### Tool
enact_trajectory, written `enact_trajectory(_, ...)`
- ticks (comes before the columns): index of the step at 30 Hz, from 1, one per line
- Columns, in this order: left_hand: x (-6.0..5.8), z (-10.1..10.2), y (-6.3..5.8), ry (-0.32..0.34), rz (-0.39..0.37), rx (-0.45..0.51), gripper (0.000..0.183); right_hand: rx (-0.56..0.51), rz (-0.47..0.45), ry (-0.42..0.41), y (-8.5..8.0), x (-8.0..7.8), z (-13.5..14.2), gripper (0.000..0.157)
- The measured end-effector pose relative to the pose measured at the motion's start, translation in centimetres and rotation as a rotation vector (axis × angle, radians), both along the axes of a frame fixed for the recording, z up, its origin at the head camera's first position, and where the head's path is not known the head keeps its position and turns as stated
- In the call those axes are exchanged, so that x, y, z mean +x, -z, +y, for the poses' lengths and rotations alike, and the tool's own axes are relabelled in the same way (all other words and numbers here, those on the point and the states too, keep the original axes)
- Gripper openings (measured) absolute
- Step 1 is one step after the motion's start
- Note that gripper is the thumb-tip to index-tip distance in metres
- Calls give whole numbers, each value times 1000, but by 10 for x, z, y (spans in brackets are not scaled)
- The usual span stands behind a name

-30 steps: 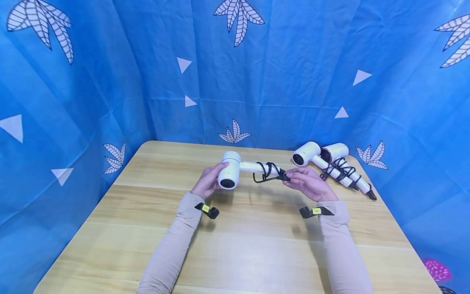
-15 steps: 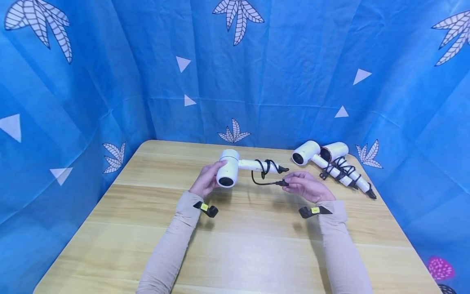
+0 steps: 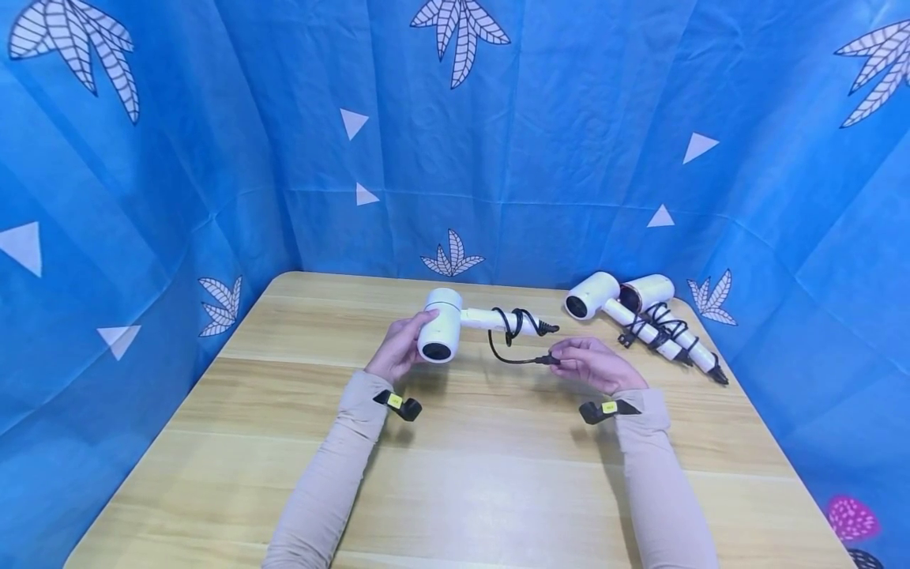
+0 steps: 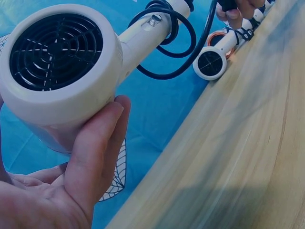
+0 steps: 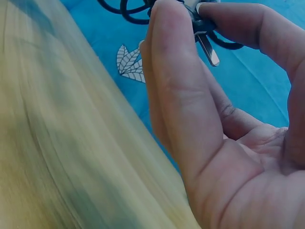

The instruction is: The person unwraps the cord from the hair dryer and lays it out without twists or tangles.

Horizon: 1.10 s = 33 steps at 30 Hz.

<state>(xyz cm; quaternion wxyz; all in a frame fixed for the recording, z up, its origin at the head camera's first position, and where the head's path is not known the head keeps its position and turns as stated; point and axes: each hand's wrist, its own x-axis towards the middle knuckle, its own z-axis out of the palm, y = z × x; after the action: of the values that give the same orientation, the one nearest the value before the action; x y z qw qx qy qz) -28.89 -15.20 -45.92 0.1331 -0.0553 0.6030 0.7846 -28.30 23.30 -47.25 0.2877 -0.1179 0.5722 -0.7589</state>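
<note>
My left hand (image 3: 401, 348) grips the barrel of a white hair dryer (image 3: 441, 325), held above the table with its handle pointing right. The left wrist view shows fingers and thumb around the dryer body (image 4: 52, 114), below a black round grille (image 4: 56, 52). A black power cord (image 3: 517, 320) is wound around the handle, and its free end hangs in a loop. Between thumb and fingertips, my right hand (image 3: 593, 365) pinches the plug (image 3: 547, 359), just below the handle's end. One metal prong (image 5: 208, 51) shows in the right wrist view.
Two more white hair dryers, a nearer one (image 3: 592, 295) and one behind it (image 3: 652, 292), lie side by side at the back right of the wooden table (image 3: 483, 474), cords wrapped around their handles. A blue patterned curtain (image 3: 540, 158) encloses the back and sides.
My right hand has drawn the plug away from the handle's end, downward toward me, widening the cord's loop. The left hand and the hair dryer have shifted only slightly.
</note>
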Motion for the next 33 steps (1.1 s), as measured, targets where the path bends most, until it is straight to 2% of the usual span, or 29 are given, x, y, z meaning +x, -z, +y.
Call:
enact_trajectory(20, 0, 1, 0, 17, 22, 23, 58, 63, 13, 64, 3, -1, 3, 27)
enact_trajectory(26, 0, 2, 1, 21, 25, 16, 59, 69, 19, 121, 3, -1, 4, 23)
enact_trajectory(30, 0, 2, 1, 23, 25, 13, 59, 80, 9, 177, 2, -1, 4, 30)
enact_trajectory(33, 0, 2, 1, 23, 24, 13, 59, 72, -3, 204, 1, -1, 3, 29)
